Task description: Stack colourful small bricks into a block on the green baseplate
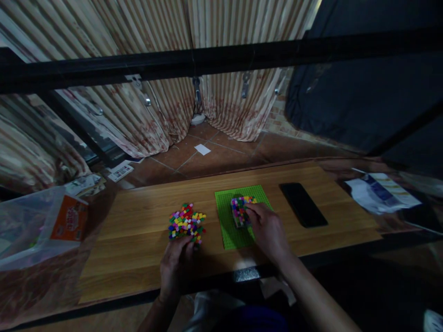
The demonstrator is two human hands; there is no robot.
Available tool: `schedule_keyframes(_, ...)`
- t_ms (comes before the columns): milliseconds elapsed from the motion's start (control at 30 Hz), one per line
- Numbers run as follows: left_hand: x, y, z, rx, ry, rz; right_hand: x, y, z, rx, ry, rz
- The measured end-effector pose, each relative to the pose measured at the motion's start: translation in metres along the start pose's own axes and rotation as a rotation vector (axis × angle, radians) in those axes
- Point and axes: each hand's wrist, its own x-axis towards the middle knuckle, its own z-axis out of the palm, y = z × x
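Observation:
A green studded baseplate [226, 233] lies on the wooden table. On it stands a low rectangular build of small multicoloured building bricks [238, 213]. My right hand [268, 228] reaches over the build from the right, its thumb and forefinger closed together at the top surface; anything between the tips is hidden. Left of the baseplate is a loose pile of tiny coloured bricks [187, 222]. At the pile's near edge is my left hand [173, 260], its fingers bent and drawn towards the thumb. Whatever its fingertips pinch is too small to make out.
A black phone-like slab [303, 205] lies right of the baseplate on the wooden table [128, 249]. A clear plastic bin [31, 226] with an orange label stands beyond the table's left end. Crumpled packaging [382, 193] is at the right. Curtains hang beyond.

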Motion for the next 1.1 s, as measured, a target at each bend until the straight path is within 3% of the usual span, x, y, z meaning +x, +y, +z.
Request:
schedule_keyframes(167, 0.001, -0.001, 0.001, 0.010, -0.003, -0.017, 0.018, 0.019, -0.006, -0.197, -0.012, 0.034)
schedule_keyframes(533, 0.003, 0.003, 0.001, -0.013, 0.003, -0.036, 0.030, 0.021, 0.005, -0.354, -0.064, 0.035)
schedule_keyframes(733, 0.002, 0.002, 0.001, -0.018, 0.008, -0.033, 0.032, 0.018, 0.010, -0.343, -0.049, 0.085)
schedule_keyframes(1100, 0.001, 0.001, 0.003, -0.048, 0.028, -0.036, 0.028, 0.025, 0.007, -0.213, -0.011, 0.046)
